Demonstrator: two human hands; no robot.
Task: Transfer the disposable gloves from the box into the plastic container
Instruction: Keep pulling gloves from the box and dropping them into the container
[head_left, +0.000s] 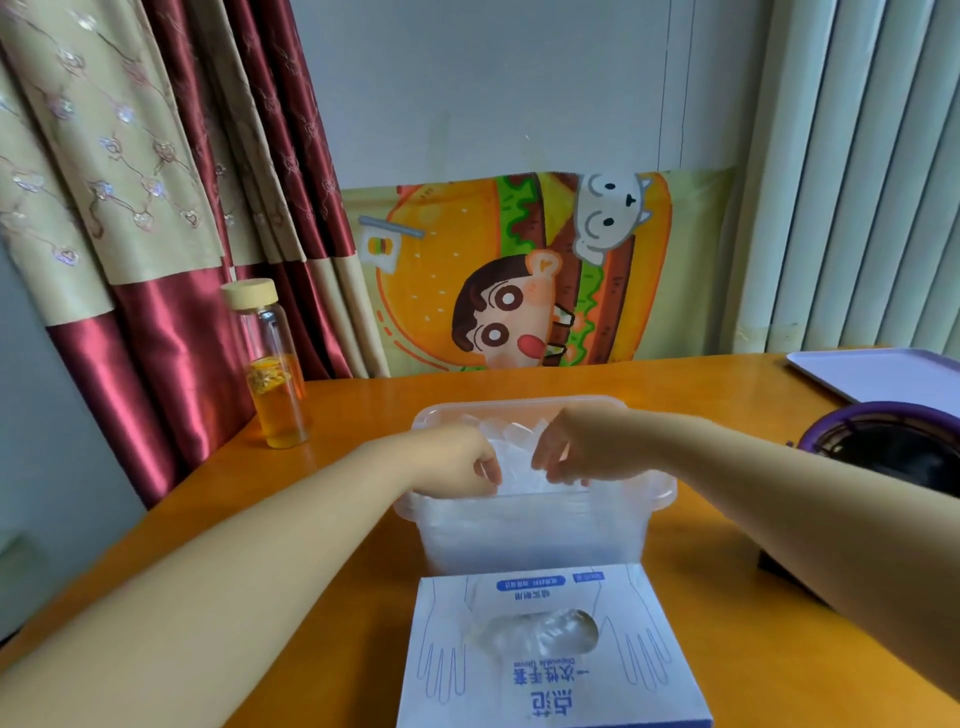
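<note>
A smooth orange table (727, 597) is carrying everything, with bare wood lying open on both sides of the box. A clear, round-cornered plastic container (535, 535) is sitting mid-table, just behind a white cardboard box (649, 675) with an oval opening on top. Over the container, the left hand (462, 462) and right hand (576, 447) are each pinching thin, crinkled, see-through gloves (519, 467) with curled fingers, inside its rim.

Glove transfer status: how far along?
Partway. Done: a pile of clear gloves already sits in the plastic container. In hand: the left hand and right hand reach into it, fingers apparently pinching that film, placing or tidying. Left: more gloves show through the opening of the box, so it is not empty.
</note>
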